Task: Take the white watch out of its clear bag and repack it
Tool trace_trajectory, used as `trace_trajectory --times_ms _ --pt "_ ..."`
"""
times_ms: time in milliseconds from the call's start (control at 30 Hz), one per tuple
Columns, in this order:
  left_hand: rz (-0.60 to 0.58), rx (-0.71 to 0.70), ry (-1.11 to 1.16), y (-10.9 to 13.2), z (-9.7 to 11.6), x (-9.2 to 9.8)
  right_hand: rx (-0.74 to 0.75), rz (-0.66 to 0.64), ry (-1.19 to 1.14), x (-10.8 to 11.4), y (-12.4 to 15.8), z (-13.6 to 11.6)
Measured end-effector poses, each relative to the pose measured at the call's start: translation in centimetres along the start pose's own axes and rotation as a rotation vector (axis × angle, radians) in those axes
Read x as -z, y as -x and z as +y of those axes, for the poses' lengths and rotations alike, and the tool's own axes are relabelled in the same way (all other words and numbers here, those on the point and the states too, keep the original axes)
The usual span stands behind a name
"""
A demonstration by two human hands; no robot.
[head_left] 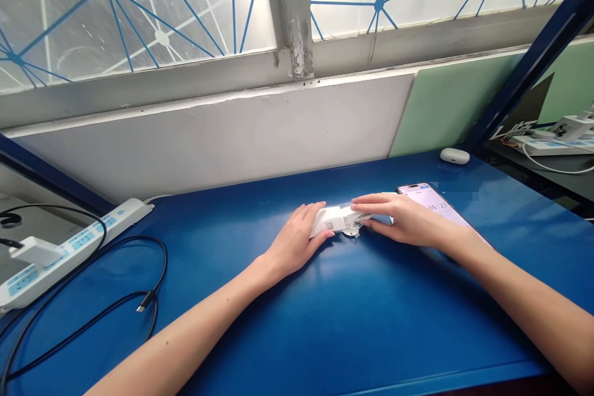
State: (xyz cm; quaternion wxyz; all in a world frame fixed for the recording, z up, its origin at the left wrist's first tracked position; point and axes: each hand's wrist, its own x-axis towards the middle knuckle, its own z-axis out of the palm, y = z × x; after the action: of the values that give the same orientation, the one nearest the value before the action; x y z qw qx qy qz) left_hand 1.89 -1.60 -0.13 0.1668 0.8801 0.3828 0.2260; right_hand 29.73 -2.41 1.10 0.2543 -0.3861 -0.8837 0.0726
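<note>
Near the middle of the blue tabletop, my left hand (297, 238) is closed around the left end of a small white box (328, 221) with a square printed code on its face. My right hand (401, 216) comes in from the right, its fingers closed on a white piece (356, 215) that meets the box's right end. Whether the two are joined, I cannot tell. Beneath them lies a crinkled, shiny white scrap (351, 231). Partly under my right wrist rests a phone (429, 201) with its screen lit, showing digits.
A white power strip (116, 218) with a plugged-in white charger (37, 252) lies at the left. A black cable (160, 260) loops over the blue table (288, 334). A white earbud case (455, 156) sits at the back right. Another power strip (552, 145) stands beyond the blue post.
</note>
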Motion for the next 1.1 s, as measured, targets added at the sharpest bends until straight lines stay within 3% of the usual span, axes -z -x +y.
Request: trace_trajectory --times_ms 200,567,867,1100 --pt "-0.023 0.014 -0.003 0.0 0.2 0.2 -0.019 -0.086 0.029 1.3 0.2 0.0" --pt "0.012 -0.079 -0.045 -0.2 0.0 0.2 -0.001 -0.025 -0.045 -2.5 0.1 1.0" --pt "0.020 -0.087 -0.085 -0.1 -0.3 -0.1 -0.035 -0.067 0.031 -1.1 0.1 0.7" --pt "0.022 -0.080 -0.087 -0.1 -0.2 -0.1 0.002 -0.009 -0.023 -2.4 0.1 0.8"
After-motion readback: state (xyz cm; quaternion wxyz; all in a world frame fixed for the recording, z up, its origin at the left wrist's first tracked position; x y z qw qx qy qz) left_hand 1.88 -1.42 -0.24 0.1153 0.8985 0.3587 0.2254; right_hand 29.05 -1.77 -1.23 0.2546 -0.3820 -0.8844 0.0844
